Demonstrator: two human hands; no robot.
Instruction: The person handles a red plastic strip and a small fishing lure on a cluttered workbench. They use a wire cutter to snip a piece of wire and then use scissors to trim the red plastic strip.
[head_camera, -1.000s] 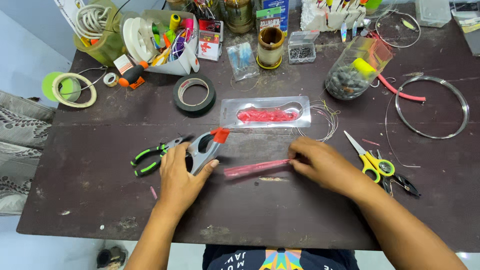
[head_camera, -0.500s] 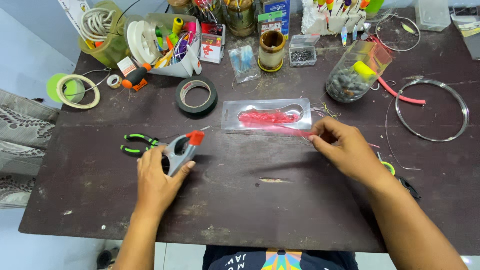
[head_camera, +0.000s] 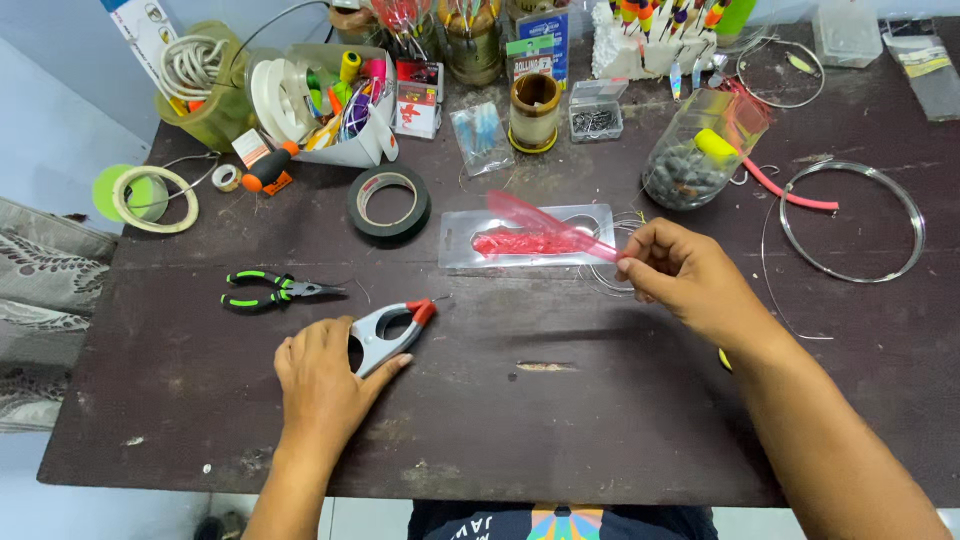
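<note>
While the pink soft lure (head_camera: 545, 222) blurred above its clear pack (head_camera: 460, 245), the right hand (head_camera: 690, 280) pinched its end. The left hand (head_camera: 325, 375) lay open on a grey clamp (head_camera: 392, 330) beside green pliers (head_camera: 270, 290) on the desk (head_camera: 600, 420).

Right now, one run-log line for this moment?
left hand: on spring clamp | right hand: holds pink soft lure over clear tray

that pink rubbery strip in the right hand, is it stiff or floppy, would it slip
Probably floppy: the pink strip is pinched at one end by the right hand and looks thin and see-through. Likely very light. It may be a bit slippery, so hold near the end.
</note>
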